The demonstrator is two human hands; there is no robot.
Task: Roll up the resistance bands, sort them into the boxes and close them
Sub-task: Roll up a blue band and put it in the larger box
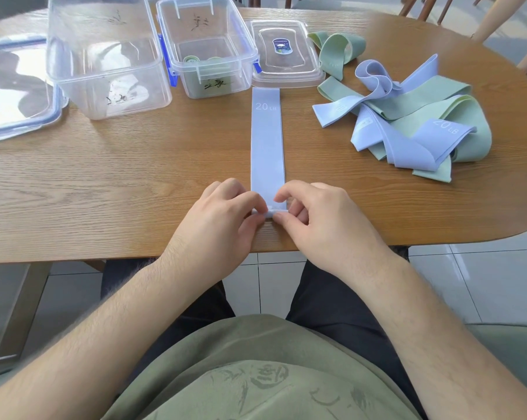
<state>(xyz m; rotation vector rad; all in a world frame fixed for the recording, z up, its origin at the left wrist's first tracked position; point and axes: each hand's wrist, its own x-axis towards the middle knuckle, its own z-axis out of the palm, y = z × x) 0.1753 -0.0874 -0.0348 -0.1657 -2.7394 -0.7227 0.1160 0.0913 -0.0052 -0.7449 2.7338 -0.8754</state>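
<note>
A light blue resistance band marked 20 LB lies flat and straight on the wooden table, running away from me. My left hand and my right hand pinch its near end, which is folded over into a small first turn by the table's front edge. A loose pile of green and blue bands lies to the right. The small clear box at the back holds rolled green bands. The large clear box to its left stands open and looks empty.
The small box's lid lies right of it, next to the pile. The large lid lies at the far left. Wooden chair legs stand beyond the table at the top right. My lap is under the table's front edge.
</note>
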